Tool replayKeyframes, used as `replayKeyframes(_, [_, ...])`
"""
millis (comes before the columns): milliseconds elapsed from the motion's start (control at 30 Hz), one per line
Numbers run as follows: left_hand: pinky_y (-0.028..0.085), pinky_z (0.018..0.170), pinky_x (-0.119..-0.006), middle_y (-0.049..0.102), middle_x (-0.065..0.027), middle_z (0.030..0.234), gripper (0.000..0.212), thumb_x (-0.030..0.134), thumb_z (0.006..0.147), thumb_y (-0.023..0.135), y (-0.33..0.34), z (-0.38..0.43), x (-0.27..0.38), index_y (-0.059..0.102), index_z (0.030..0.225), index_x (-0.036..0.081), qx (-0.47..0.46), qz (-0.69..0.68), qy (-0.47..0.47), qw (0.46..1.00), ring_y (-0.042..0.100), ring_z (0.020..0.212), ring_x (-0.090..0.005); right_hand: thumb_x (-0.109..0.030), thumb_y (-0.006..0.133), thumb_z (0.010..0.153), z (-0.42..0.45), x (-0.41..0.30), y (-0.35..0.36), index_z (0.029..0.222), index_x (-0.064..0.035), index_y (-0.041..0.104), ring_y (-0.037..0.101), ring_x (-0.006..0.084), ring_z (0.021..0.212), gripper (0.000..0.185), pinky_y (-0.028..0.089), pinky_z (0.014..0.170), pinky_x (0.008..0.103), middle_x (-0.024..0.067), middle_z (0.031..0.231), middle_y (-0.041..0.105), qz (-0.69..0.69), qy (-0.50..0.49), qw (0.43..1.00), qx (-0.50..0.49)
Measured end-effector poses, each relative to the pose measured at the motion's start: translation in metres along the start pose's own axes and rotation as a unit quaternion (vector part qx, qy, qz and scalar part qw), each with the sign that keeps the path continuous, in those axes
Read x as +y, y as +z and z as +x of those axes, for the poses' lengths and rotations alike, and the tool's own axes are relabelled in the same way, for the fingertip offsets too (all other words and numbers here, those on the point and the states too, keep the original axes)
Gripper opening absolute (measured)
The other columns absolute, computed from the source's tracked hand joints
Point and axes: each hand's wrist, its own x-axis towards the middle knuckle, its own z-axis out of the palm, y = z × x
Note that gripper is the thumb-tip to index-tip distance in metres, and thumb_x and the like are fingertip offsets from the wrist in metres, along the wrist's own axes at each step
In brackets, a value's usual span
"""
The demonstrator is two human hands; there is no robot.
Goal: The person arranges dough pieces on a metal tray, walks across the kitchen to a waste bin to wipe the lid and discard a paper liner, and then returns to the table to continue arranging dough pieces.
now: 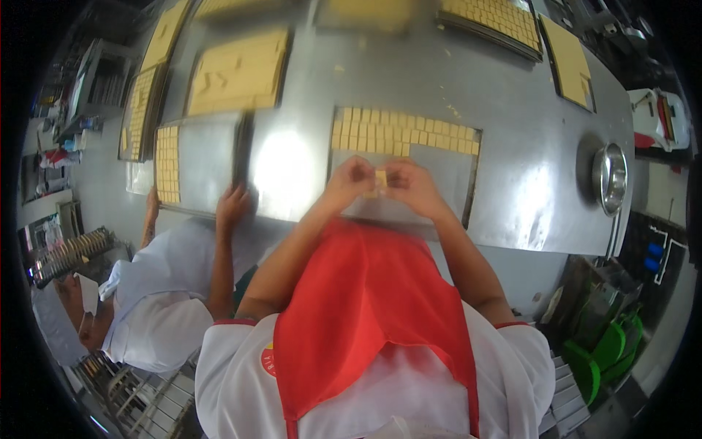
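Over a flat metal baking tray [439, 170], my left hand [352, 180] and my right hand [412, 185] face each other with bent fingers. Between the fingertips is a small pale-yellow dough piece [381, 176], pinched from both sides. Another yellow piece shows just below it, partly hidden by my fingers. Rows of small rectangular dough pieces [378, 131] cover the far part of the tray. The row nearest me stops about midway across, and the near part of the tray surface is bare.
At left, a co-worker [159, 307] holds a tray [208, 153] with cut pieces along one side. Trays with yellow dough sheets [238, 71] and cut pieces [493, 22] stand farther back on the steel table [510, 110]. A metal bowl [611, 178] sits near the right edge.
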Motion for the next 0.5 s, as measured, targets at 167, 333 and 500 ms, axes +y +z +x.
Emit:
replayKeyframes(167, [0.052,0.088,-0.029,0.062,-0.0013,0.103,0.030,0.001,0.089,0.079,0.006,0.001,0.002,0.055,0.105,0.008,0.017,-0.006,0.021,1.000,0.063,0.098,-0.0117,-0.001,0.079,0.091,0.003,0.006,-0.005,0.135,-0.0001,0.064,0.068,0.0145,0.101,0.047,0.058,0.089,0.0293,0.0078,0.113,0.071,-0.013,-0.006,1.000,0.017])
replayKeyframes(333, [0.052,0.086,-0.027,0.062,-0.0018,0.102,0.031,0.000,0.089,0.079,0.006,0.003,0.002,0.054,0.104,0.009,0.031,0.012,0.026,0.999,0.062,0.095,-0.0108,-0.004,0.077,0.093,0.004,0.004,-0.004,0.135,0.0001,0.064,0.069,0.0146,0.103,0.044,0.057,0.089,0.0297,0.0100,0.117,0.073,-0.030,-0.012,0.999,0.023])
replayKeyframes(500, [0.052,0.085,-0.028,0.062,-0.0025,0.103,0.031,0.000,0.088,0.079,0.008,0.003,-0.001,0.053,0.104,0.009,0.030,0.009,0.023,0.999,0.062,0.095,-0.0107,-0.001,0.076,0.092,0.003,0.010,-0.006,0.133,0.0006,0.065,0.069,0.0159,0.104,0.042,0.057,0.090,0.0309,0.0100,0.118,0.073,0.000,-0.026,0.999,0.020])
